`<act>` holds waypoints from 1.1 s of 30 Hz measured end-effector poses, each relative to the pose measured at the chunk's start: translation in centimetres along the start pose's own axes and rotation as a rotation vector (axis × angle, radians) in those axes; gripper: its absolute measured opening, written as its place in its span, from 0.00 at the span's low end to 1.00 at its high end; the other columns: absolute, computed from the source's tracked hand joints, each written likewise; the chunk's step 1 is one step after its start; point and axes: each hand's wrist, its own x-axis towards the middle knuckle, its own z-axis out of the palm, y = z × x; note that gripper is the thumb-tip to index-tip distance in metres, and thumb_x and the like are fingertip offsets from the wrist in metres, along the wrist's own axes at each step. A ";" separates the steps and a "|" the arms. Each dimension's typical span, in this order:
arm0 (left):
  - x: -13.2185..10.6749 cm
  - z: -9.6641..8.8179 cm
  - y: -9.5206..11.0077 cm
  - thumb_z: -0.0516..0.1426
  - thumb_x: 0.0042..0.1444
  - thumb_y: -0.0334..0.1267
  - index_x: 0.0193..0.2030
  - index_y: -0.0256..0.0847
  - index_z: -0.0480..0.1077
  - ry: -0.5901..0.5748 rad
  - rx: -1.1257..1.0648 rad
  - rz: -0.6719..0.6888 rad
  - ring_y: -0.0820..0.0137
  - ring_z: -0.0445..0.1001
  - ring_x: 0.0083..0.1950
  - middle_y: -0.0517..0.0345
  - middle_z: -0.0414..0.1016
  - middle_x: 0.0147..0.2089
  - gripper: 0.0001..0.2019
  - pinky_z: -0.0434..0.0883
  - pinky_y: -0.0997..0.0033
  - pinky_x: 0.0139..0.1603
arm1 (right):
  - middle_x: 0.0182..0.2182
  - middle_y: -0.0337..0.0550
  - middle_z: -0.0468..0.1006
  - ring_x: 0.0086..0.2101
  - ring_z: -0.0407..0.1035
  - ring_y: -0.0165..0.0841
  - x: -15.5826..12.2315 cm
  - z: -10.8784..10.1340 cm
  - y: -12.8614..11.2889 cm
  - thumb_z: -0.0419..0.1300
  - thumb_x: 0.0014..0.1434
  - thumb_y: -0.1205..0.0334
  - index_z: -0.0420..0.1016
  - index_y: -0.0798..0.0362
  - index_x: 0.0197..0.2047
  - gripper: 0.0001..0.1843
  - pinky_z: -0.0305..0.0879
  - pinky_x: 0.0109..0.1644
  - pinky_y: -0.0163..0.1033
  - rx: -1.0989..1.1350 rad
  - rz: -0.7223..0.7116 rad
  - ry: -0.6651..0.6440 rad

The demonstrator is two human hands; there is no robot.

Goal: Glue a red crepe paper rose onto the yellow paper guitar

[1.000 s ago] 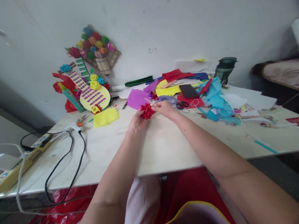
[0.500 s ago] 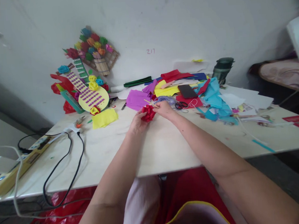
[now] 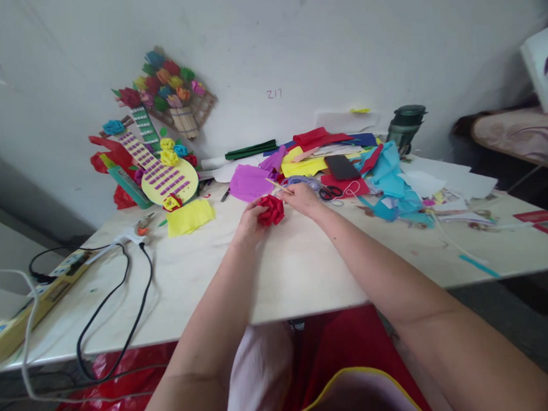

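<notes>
Over the middle of the white table, my left hand is closed on a red paper flower with ruffled petals. My right hand, just right of the flower, pinches a thin wooden stick whose tip points up and left. A small gap shows between the stick hand and the petals. Behind the hands lie purple crepe paper, a coil of pale cord and black-handled scissors.
A yellow paper guitar with flowers, a glue bottle and yellow paper are at left, near a glue gun and power strip. A phone, blue crepe paper and green bottle are at right.
My right hand has lifted slightly away from the red flower with the stick, and more of the petals show. My left hand still holds the flower in nearly the same place.
</notes>
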 end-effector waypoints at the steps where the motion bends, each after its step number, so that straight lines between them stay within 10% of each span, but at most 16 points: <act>1: 0.0 0.0 0.1 0.54 0.38 0.20 0.34 0.34 0.68 0.001 -0.019 0.012 0.71 0.73 0.27 0.56 0.73 0.28 0.14 0.71 0.72 0.30 | 0.24 0.42 0.72 0.29 0.64 0.31 0.0 -0.2 0.0 0.52 0.57 0.46 0.75 0.57 0.27 0.23 0.54 0.33 0.34 0.018 -0.001 0.008; 17: -0.1 0.0 0.9 0.51 0.44 0.20 0.33 0.35 0.67 0.168 -0.338 -0.009 0.74 0.73 0.28 0.55 0.72 0.29 0.11 0.70 0.77 0.31 | 0.23 0.36 0.69 0.27 0.62 0.28 -0.1 0.5 0.5 0.60 0.42 0.60 0.71 0.57 0.29 0.10 0.57 0.33 0.34 0.456 -0.025 -0.183; 26: 0.1 -0.6 0.9 0.53 0.43 0.22 0.36 0.37 0.68 0.181 -0.272 0.011 0.72 0.72 0.31 0.54 0.73 0.33 0.12 0.70 0.75 0.32 | 0.38 0.48 0.77 0.37 0.69 0.37 0.9 0.0 1.5 0.48 0.60 0.57 0.73 0.55 0.44 0.17 0.60 0.40 0.39 -0.086 0.099 -0.015; 33: 0.1 -0.7 0.7 0.54 0.41 0.24 0.34 0.38 0.67 0.182 -0.223 0.043 0.74 0.71 0.28 0.57 0.71 0.29 0.11 0.69 0.76 0.29 | 0.43 0.55 0.76 0.42 0.70 0.44 0.8 1.9 3.1 0.49 0.58 0.64 0.76 0.55 0.46 0.17 0.63 0.42 0.43 -0.401 0.100 -0.140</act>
